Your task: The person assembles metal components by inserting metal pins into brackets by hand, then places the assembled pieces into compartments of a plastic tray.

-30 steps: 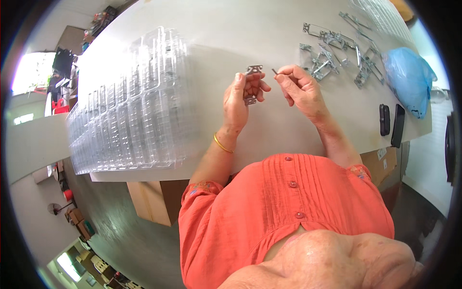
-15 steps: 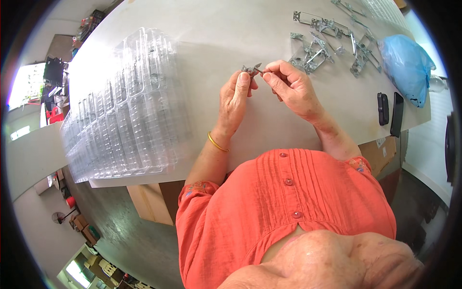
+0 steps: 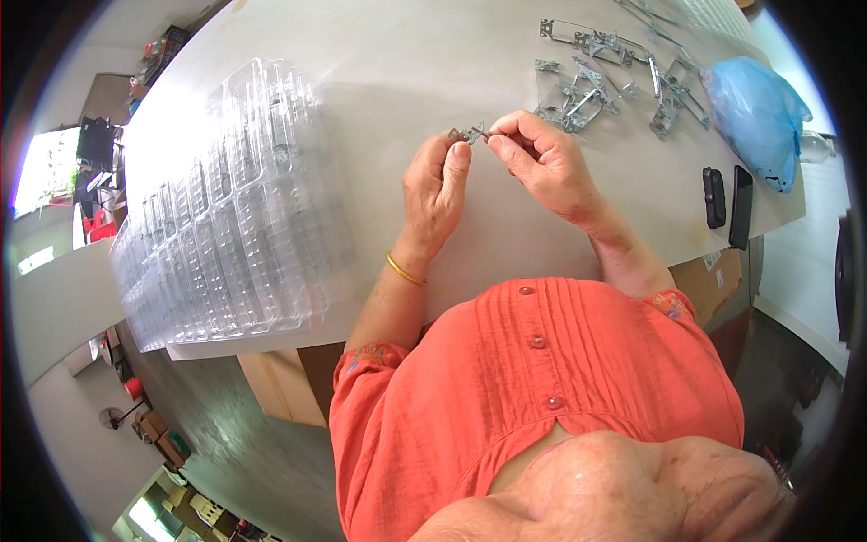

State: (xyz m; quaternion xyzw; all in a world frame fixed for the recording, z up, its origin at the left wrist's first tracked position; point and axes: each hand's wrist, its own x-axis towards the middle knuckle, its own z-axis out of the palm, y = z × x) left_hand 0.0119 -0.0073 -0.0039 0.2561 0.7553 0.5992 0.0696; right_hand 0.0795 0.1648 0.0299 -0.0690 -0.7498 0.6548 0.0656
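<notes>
Above the middle of the table, my left hand (image 3: 437, 185) is closed on a small grey metal bracket (image 3: 470, 135), its thumb lying along the near end. My right hand (image 3: 542, 163) pinches the right end of the same piece, or a thin part joined to it; which of these I cannot tell. The two hands are a short gap apart, with the metal bridging it. Beyond my right hand lies a loose pile of similar metal brackets (image 3: 591, 95), some long and bar-like, some short and angular.
Stacked clear plastic blister trays (image 3: 226, 217) cover the table's left side. At the right lie a full blue plastic bag (image 3: 757, 117), a black phone (image 3: 741, 208) and a small black case (image 3: 713, 198). A cardboard box (image 3: 282, 384) stands under the table's front edge.
The metal bracket has turned between my fingers and shows a different side. My left hand has shifted slightly left and down; the right keeps its pinch. The whole view has moved a little.
</notes>
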